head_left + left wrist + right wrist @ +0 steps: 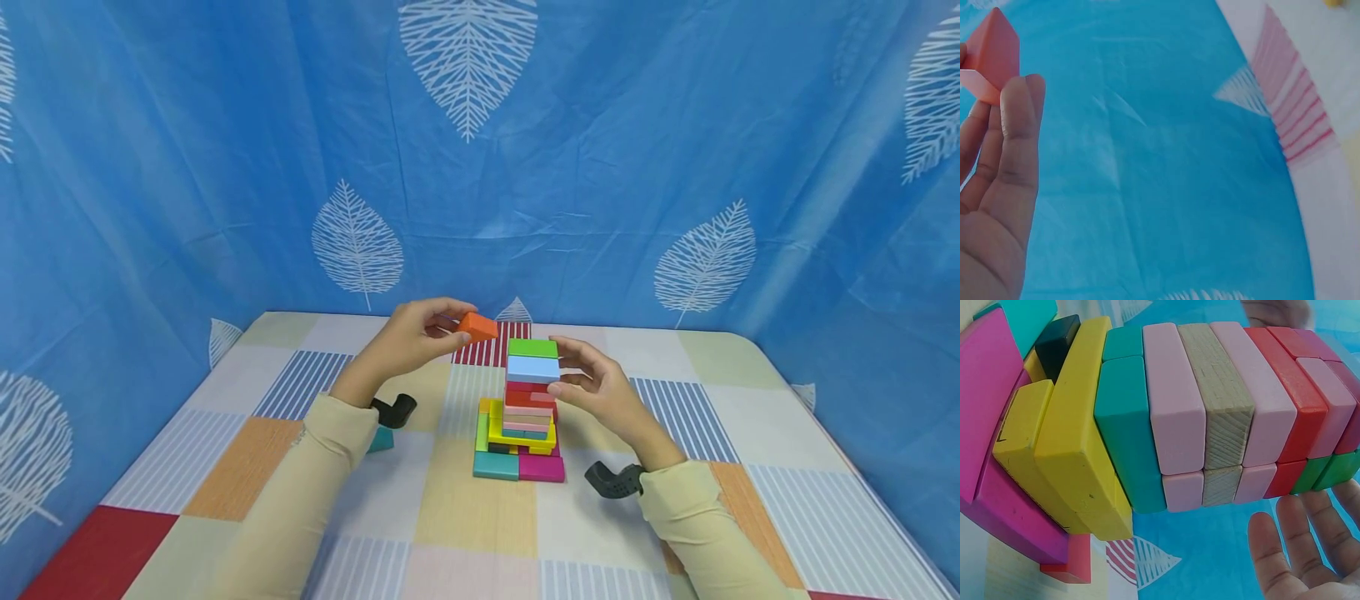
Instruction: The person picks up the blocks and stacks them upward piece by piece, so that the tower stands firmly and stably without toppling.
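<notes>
My left hand (416, 340) holds an orange wedge-shaped block (478, 327) in the air, left of a tower of coloured blocks (533, 368). In the left wrist view the same block (999, 53) is pinched at the fingertips. A green block (532, 347) tops the tower, with a light blue one beneath. My right hand (600, 392) is at the tower's upper right side, thumb in front and fingers behind. Its fairly straight fingers (1294, 531) touch the small green blocks (1337, 470) in the right wrist view. Pink, wooden, teal and yellow blocks make up the lower layers.
A teal block (381, 440) lies on the patchwork tablecloth (480, 521), partly hidden by the left wrist's black camera (395, 410). At the tower's foot are a teal block (496, 467) and a magenta block (542, 468). A blue leaf-patterned curtain (480, 208) hangs behind the table.
</notes>
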### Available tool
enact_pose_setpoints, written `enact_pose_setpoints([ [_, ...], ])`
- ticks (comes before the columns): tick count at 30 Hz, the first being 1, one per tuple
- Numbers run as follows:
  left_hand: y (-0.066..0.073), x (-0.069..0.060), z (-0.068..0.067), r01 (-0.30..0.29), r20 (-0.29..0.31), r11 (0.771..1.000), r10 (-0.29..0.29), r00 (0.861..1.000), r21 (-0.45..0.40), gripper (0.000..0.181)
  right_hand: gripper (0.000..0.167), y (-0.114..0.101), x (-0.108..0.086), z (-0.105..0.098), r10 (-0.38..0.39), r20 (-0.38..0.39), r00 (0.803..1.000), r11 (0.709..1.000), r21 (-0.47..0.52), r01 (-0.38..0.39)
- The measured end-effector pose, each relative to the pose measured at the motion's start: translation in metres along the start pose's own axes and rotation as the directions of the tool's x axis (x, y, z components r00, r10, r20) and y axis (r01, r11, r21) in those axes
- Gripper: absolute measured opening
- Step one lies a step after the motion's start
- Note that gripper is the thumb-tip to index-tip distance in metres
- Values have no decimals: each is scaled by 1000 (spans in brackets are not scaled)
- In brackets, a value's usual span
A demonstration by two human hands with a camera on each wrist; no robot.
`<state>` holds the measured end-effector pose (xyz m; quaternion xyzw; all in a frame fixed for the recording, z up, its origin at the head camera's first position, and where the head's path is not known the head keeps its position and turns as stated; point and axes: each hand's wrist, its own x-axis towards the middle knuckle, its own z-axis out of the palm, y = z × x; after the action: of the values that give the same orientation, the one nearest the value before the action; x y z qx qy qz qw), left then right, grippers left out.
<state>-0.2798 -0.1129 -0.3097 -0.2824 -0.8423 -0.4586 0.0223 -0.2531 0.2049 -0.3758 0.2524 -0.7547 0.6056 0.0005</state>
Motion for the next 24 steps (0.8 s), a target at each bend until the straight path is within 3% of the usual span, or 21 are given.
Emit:
enact_pose_setpoints([
  [6,16,18,16,-47,6,999,47,999,-21,38,68,1,0,-1,-6,12,1000,1000,11,6],
  [13,19,32,37,-64,70,998,65,995,-8,40,65,2,0,-1,0,14,1000,1000,13,0],
  [18,18,36,47,-70,108,998,69,992,6,42,65,3,0,-1,-4,22,1000,1000,30,3],
  [24,19,37,48,-66,125,998,64,990,10,44,64,4,1,-2,-25,23,999,999,32,24],
])
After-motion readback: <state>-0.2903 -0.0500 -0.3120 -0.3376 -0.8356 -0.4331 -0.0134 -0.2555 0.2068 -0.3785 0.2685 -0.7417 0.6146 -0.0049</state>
